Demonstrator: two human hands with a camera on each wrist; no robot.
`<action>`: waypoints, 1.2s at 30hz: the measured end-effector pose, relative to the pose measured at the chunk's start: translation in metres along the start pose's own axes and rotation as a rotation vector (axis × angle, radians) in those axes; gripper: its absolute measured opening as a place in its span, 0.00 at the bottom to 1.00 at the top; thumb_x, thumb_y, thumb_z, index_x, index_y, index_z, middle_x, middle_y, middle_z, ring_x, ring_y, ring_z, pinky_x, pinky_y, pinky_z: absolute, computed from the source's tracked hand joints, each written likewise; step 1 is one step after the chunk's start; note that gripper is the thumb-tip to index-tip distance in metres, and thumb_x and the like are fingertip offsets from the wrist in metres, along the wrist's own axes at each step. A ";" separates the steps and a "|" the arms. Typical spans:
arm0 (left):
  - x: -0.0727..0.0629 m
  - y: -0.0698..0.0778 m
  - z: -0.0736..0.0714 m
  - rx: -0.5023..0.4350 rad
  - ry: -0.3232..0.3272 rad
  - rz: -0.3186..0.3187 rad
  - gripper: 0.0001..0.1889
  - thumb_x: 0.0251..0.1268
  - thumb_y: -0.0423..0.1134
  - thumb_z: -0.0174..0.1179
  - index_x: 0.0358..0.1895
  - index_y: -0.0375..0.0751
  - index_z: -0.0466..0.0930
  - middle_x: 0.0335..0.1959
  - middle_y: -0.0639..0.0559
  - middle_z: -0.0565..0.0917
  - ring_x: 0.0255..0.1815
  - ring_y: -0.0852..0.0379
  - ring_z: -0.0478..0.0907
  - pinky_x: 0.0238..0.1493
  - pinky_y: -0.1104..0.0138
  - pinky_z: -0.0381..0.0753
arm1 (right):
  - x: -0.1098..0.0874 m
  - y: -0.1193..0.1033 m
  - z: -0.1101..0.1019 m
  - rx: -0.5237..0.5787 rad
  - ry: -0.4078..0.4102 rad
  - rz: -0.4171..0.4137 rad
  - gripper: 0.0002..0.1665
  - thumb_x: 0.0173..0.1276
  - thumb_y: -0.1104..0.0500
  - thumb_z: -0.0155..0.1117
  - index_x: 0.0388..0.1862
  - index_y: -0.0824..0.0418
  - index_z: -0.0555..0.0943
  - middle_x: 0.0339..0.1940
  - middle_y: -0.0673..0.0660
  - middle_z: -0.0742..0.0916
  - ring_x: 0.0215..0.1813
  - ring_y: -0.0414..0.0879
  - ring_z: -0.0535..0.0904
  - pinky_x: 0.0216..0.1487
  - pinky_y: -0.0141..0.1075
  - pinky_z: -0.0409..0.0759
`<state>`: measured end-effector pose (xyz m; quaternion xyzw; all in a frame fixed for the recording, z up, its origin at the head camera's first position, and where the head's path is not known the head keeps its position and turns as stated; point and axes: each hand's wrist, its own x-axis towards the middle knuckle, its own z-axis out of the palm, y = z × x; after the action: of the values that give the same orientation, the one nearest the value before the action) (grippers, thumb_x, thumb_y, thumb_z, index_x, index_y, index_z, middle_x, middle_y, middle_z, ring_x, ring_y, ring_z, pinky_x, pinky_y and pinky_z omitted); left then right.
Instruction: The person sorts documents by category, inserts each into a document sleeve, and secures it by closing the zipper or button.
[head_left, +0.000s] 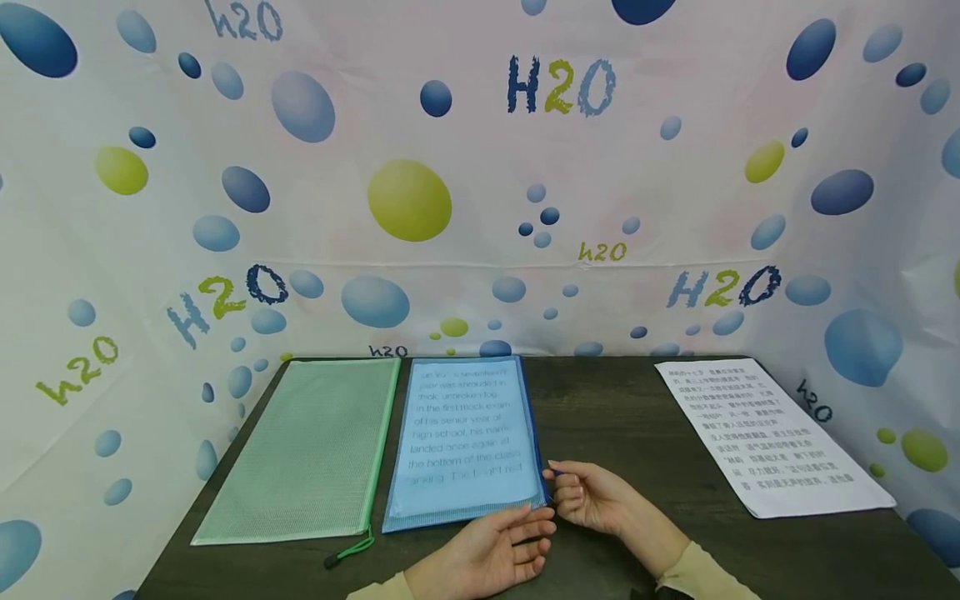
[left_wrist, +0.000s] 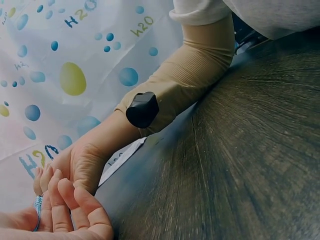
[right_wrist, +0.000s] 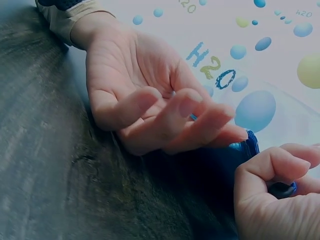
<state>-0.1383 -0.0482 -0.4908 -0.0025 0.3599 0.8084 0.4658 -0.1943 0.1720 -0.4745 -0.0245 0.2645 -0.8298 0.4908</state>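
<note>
A translucent blue zip pouch [head_left: 465, 433] lies on the table with a printed English sheet [head_left: 461, 417] inside. My left hand [head_left: 495, 554], palm turned up, holds the pouch's lower right corner between thumb and index finger; its other fingers are loosely bent. Just right of that corner, my right hand [head_left: 600, 500] pinches the zipper pull [right_wrist: 282, 189], which shows dark between the fingers in the right wrist view. A dark blue zipper edge [head_left: 531, 417] runs up the pouch's right side. In the left wrist view, the left fingers [left_wrist: 82, 212] partly cover the right hand.
A green mesh zip pouch [head_left: 300, 450] lies to the left, its green cord and dark pull [head_left: 348, 552] at the near corner. Printed sheets with Chinese text [head_left: 772, 437] rest on the right of the dark wooden table [head_left: 607, 408]. A patterned backdrop [head_left: 480, 167] stands behind.
</note>
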 end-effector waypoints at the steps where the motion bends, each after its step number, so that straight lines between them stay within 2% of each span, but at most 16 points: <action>1: 0.000 0.000 0.000 -0.001 0.002 0.000 0.21 0.76 0.50 0.47 0.62 0.42 0.72 0.48 0.56 0.80 0.46 0.63 0.76 0.53 0.70 0.75 | 0.000 -0.001 0.000 -0.002 0.000 -0.001 0.18 0.81 0.56 0.36 0.40 0.61 0.74 0.16 0.42 0.75 0.21 0.31 0.58 0.28 0.22 0.53; 10: 0.001 0.000 0.000 -0.010 0.010 -0.006 0.20 0.75 0.50 0.48 0.61 0.43 0.73 0.48 0.56 0.81 0.47 0.62 0.76 0.53 0.70 0.75 | 0.006 -0.010 -0.004 -0.029 -0.031 -0.023 0.19 0.82 0.55 0.32 0.42 0.60 0.72 0.13 0.40 0.62 0.18 0.32 0.48 0.24 0.23 0.46; 18: 0.000 0.000 0.002 0.004 0.002 -0.006 0.20 0.75 0.50 0.48 0.61 0.42 0.74 0.47 0.56 0.81 0.47 0.63 0.76 0.53 0.70 0.75 | 0.012 -0.023 -0.012 -0.011 0.005 -0.063 0.26 0.82 0.53 0.24 0.42 0.60 0.73 0.13 0.41 0.60 0.18 0.33 0.46 0.24 0.24 0.44; 24: 0.000 0.000 0.003 0.001 0.003 -0.005 0.20 0.75 0.49 0.48 0.60 0.42 0.74 0.47 0.56 0.81 0.47 0.62 0.76 0.53 0.70 0.75 | 0.014 -0.029 -0.015 0.000 0.053 -0.085 0.23 0.82 0.52 0.27 0.44 0.61 0.71 0.13 0.41 0.59 0.19 0.34 0.44 0.25 0.25 0.44; 30: 0.000 0.000 0.003 0.002 0.003 -0.003 0.20 0.75 0.49 0.48 0.60 0.42 0.74 0.47 0.56 0.81 0.46 0.62 0.76 0.53 0.70 0.75 | 0.020 -0.034 -0.018 0.008 0.093 -0.088 0.25 0.82 0.49 0.25 0.44 0.61 0.71 0.13 0.41 0.58 0.18 0.35 0.45 0.24 0.26 0.47; 36: 0.001 0.000 0.002 -0.003 0.006 -0.003 0.19 0.75 0.49 0.48 0.60 0.42 0.74 0.47 0.56 0.81 0.46 0.62 0.76 0.53 0.70 0.75 | 0.023 -0.038 -0.020 0.009 0.096 -0.093 0.27 0.82 0.48 0.24 0.44 0.61 0.71 0.14 0.41 0.55 0.18 0.35 0.44 0.23 0.26 0.48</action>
<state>-0.1378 -0.0466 -0.4895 -0.0063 0.3601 0.8082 0.4660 -0.2426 0.1754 -0.4790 0.0050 0.2826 -0.8531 0.4386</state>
